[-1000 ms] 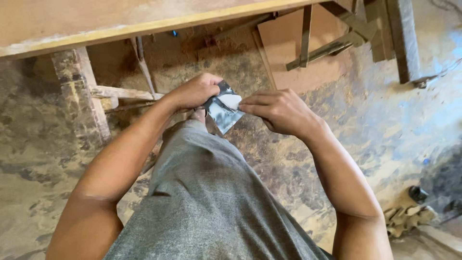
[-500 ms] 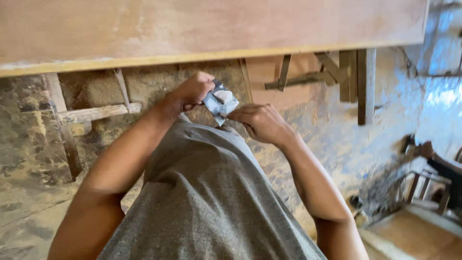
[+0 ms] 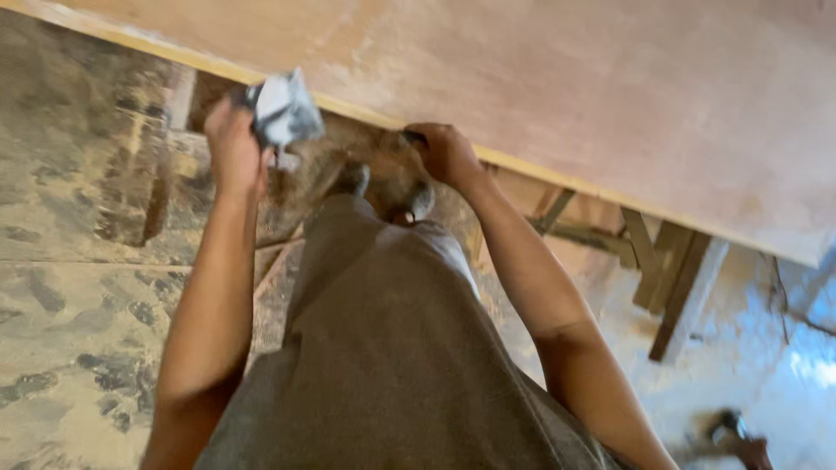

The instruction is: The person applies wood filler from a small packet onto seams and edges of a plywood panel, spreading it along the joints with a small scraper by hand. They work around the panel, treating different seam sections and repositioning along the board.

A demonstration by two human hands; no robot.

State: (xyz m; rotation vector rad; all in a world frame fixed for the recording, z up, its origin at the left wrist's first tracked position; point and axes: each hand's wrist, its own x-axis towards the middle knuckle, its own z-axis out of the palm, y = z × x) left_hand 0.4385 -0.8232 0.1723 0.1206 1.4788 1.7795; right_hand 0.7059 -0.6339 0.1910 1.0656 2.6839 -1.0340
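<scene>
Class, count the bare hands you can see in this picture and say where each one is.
2. The left hand is raised beside the board's edge, holding a folded grey sheet. The right hand rests against that edge.

Left hand [image 3: 233, 144] grips folded sandpaper [image 3: 283, 111] — right hand [image 3: 444, 152] on board edge [image 3: 540, 170].

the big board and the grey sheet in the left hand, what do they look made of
The board looks like plywood or similar sheet wood: a flat, matt, pinkish-tan face dusted pale, with a lighter yellowish strip along its edge. The grey sheet in the left hand looks like folded sandpaper or stiff paper, with dull grey and white faces and creases; blur leaves this open. The right hand rests at the board's edge.
</scene>
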